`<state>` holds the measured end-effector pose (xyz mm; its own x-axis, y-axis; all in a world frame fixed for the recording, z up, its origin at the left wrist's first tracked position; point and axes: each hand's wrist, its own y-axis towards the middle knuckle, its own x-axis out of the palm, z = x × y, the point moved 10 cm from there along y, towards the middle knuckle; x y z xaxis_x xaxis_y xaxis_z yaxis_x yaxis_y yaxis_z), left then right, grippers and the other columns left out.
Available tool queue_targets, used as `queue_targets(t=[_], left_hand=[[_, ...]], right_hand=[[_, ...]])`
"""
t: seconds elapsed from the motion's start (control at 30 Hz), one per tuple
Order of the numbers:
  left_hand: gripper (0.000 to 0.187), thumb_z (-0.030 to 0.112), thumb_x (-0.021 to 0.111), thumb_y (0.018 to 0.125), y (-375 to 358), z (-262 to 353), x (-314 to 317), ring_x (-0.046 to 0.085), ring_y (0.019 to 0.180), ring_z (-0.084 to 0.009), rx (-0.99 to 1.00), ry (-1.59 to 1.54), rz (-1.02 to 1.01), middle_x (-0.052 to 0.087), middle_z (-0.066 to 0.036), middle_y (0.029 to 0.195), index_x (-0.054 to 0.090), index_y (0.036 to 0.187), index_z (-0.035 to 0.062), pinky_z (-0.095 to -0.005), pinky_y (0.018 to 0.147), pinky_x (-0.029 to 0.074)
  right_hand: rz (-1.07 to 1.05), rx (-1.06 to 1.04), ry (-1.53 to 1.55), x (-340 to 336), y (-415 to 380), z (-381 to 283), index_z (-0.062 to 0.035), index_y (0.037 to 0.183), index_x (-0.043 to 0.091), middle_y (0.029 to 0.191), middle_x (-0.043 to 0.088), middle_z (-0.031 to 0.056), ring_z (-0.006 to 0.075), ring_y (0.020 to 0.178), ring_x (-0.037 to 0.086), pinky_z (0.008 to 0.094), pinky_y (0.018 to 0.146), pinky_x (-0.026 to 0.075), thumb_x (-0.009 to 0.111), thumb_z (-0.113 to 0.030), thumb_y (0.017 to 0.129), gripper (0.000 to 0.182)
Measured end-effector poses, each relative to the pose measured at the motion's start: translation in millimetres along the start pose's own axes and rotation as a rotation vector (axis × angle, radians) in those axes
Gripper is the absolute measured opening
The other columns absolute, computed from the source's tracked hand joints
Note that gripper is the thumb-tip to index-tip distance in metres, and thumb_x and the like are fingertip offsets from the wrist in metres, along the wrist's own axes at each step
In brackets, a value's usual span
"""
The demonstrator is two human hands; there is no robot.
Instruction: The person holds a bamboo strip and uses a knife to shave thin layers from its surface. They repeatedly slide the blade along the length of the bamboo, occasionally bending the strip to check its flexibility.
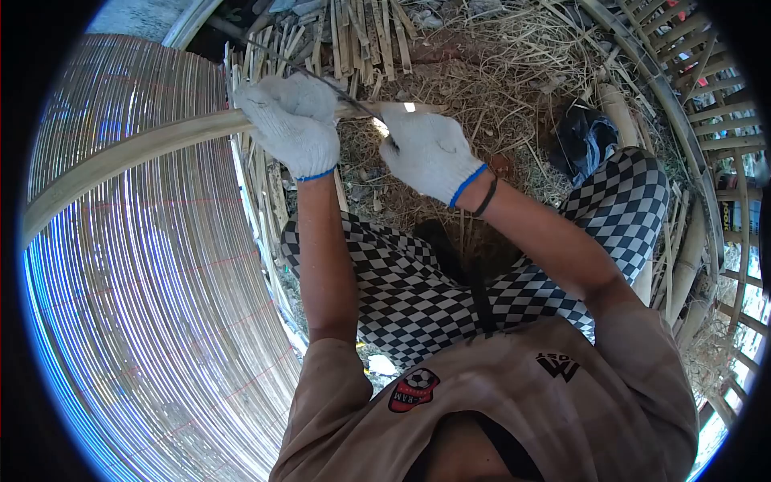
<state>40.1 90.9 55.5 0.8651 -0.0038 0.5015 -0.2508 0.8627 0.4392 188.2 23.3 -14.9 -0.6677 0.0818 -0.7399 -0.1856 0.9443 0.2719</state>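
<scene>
A long pale bamboo strip (144, 143) curves in from the left edge and passes through my left hand (293, 120), whose gloved fingers are wrapped round it. Its far end shows just above my right hand (432, 153). That hand, also in a white knit glove with a blue cuff, is closed round the dark handle of a knife. The knife's thin dark blade (351, 100) slants up and left across the strip, close beside my left hand. Most of the handle is hidden in the glove.
A slatted bamboo blind (161, 265) fills the left side. Cut bamboo pieces (365, 36) lie ahead on ground strewn with shavings (498, 96). A black plastic bag (589, 136) is near my right knee. Bamboo latticework (723, 128) stands at the right.
</scene>
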Motion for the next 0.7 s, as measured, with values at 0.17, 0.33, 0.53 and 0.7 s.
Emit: queue_targets(t=[0.17, 0.33, 0.53, 0.7], left_hand=[[0.058, 0.050, 0.043, 0.110, -6, 14, 6, 0.016, 0.042, -0.0103, 0.035, 0.079, 0.020, 0.025, 0.006, 0.051, 0.033, 0.060, 0.0210, -0.0283, 0.039, 0.019], [0.053, 0.049, 0.049, 0.108, 4, -12, -23, 0.022, 0.043, -0.0100, 0.055, 0.076, 0.160, 0.029, 0.004, 0.054, 0.038, 0.067, 0.0192, -0.0285, 0.039, 0.023], [0.046, 0.050, 0.056, 0.105, 17, -26, -17, 0.036, 0.051, -0.0133, -0.048, 0.054, 0.135, 0.039, 0.002, 0.062, 0.048, 0.076, 0.0147, -0.0311, 0.046, 0.034], [0.052, 0.051, 0.066, 0.097, 11, -66, -25, 0.052, 0.078, -0.0156, -0.188, 0.220, 0.252, 0.055, -0.006, 0.091, 0.057, 0.104, 0.0004, -0.0334, 0.071, 0.047]], right_hand=[[0.036, 0.029, 0.068, 50, 12, 58, -0.0001, 0.106, 0.061, 0.086, 0.071, 0.0211, 0.0392, 0.083, 0.071, 0.0476, 0.075, 0.059, 0.064, -0.018, 0.089, 0.025], [0.008, 0.075, 0.047, 34, 9, 51, 0.0003, 0.100, 0.058, 0.083, 0.068, 0.0238, 0.0415, 0.082, 0.069, 0.0490, 0.074, 0.057, 0.062, -0.019, 0.091, 0.022], [-0.136, 0.266, -0.029, 76, 14, 103, -0.0036, 0.107, 0.063, 0.092, 0.072, 0.0211, 0.0404, 0.089, 0.071, 0.0495, 0.079, 0.057, 0.060, -0.022, 0.090, 0.025], [-0.121, 0.285, -0.048, 87, 29, 101, -0.0029, 0.105, 0.062, 0.094, 0.073, 0.0214, 0.0414, 0.092, 0.071, 0.0513, 0.082, 0.057, 0.061, -0.023, 0.091, 0.025]])
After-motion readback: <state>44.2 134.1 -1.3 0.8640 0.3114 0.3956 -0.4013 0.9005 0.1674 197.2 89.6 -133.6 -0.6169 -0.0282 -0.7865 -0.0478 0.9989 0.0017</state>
